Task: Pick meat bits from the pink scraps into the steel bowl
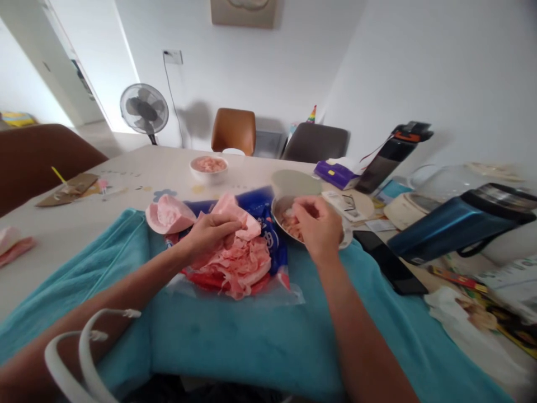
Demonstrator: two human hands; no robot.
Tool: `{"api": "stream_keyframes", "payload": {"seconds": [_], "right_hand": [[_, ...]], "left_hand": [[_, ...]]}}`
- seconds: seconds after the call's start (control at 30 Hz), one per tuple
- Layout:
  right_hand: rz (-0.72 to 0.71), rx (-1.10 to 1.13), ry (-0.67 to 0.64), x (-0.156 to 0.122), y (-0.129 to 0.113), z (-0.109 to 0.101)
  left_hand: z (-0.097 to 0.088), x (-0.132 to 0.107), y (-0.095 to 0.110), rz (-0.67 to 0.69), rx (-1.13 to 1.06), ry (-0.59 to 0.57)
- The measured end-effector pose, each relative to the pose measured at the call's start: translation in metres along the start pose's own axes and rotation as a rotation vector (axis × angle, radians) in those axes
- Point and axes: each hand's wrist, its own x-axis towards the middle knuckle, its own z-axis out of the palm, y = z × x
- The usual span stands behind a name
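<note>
My left hand (216, 232) is closed in a pinch above a heap of torn pink membranes (245, 266); a small piece of pink pomelo seems to show at its fingertips. The heap lies on a blue and red plastic bag (279, 246). Thick pink peel pieces (170, 214) rest behind and left of it. My right hand (319, 226) has its fingers curled together over a metal bowl (276, 208) with pink pulp (292, 226) inside. Whatever sits between the right fingertips is hidden.
A teal towel (247, 341) covers the near table edge. A white bowl of pink pulp (210, 165) stands farther back. On the right are a phone (390, 262), a blue tumbler (457, 224), a dark bottle (386, 162) and a purple tissue pack (335, 173).
</note>
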Motion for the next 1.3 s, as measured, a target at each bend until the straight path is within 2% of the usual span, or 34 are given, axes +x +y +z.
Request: {"api": "stream_keyframes", "payload": {"seconds": [0.03, 0.1, 0.2, 0.57, 0.67, 0.73, 0.77, 0.87, 0.9, 1.1, 1.3], "right_hand": [[-0.071, -0.122, 0.045, 0.004, 0.006, -0.003], [-0.147, -0.324, 0.049, 0.012, 0.016, -0.008], [-0.137, -0.502, -0.002, 0.018, 0.025, -0.013], [-0.127, -0.695, -0.017, 0.020, 0.023, -0.023], [-0.180, -0.534, 0.032, 0.015, 0.016, -0.017], [-0.154, -0.349, 0.006, 0.005, 0.006, -0.009], [-0.114, -0.252, -0.042, -0.002, 0.001, -0.003], [0.052, 0.055, -0.358, -0.026, -0.016, 0.015], [0.072, 0.117, -0.413, -0.033, -0.020, 0.021], [0.265, 0.277, -0.485, -0.052, -0.025, 0.037], [0.434, 0.465, -0.512, -0.053, -0.027, 0.040]], "left_hand": [[0.000, 0.000, -0.001, 0.012, 0.017, 0.001], [0.000, 0.000, -0.002, 0.031, 0.042, 0.006], [0.003, 0.000, -0.002, 0.038, 0.067, 0.017], [0.005, 0.001, -0.007, 0.023, 0.030, 0.048], [0.006, 0.000, -0.005, 0.025, 0.042, 0.067], [0.007, -0.001, -0.003, 0.036, 0.061, 0.085], [0.008, -0.002, -0.002, 0.041, 0.074, 0.093], [0.008, -0.004, -0.001, 0.066, 0.158, 0.126], [0.008, -0.004, -0.002, 0.090, 0.199, 0.133], [0.011, -0.007, -0.006, 0.254, 0.362, 0.146], [0.014, -0.011, -0.007, 0.266, 0.397, 0.174]]}}
